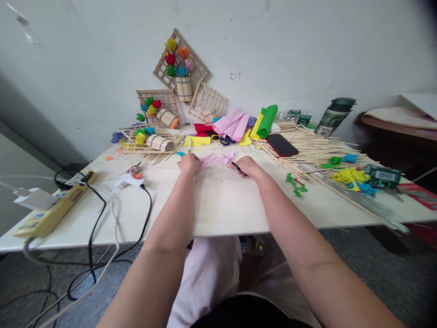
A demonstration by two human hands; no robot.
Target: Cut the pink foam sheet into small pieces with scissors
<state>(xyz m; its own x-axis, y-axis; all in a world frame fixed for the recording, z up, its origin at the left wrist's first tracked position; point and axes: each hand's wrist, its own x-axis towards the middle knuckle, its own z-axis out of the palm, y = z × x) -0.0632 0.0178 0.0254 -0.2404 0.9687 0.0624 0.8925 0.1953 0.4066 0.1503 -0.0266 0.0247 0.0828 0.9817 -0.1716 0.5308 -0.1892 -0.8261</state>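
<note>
My left hand [189,164] is closed at the middle of the table, pinching the edge of a strip of pink crepe paper [209,160]. A thin white stick-like thing [190,145] lies just beyond its fingers. To the right, my right hand [248,166] is closed around the dark handle of a pair of scissors [235,166], whose blades point left and away from me. Beside the blade tips lies another pink crepe paper piece [228,156]. Yellow paper [198,140] lies behind my left hand.
Wooden lattices with paper flowers [164,136] stand at the back left. Sticks [314,141], a phone [282,145] and a bottle [335,116] occupy the right. A hot glue gun [128,181], pliers [134,167] and a power strip [56,205] with trailing cables are at left.
</note>
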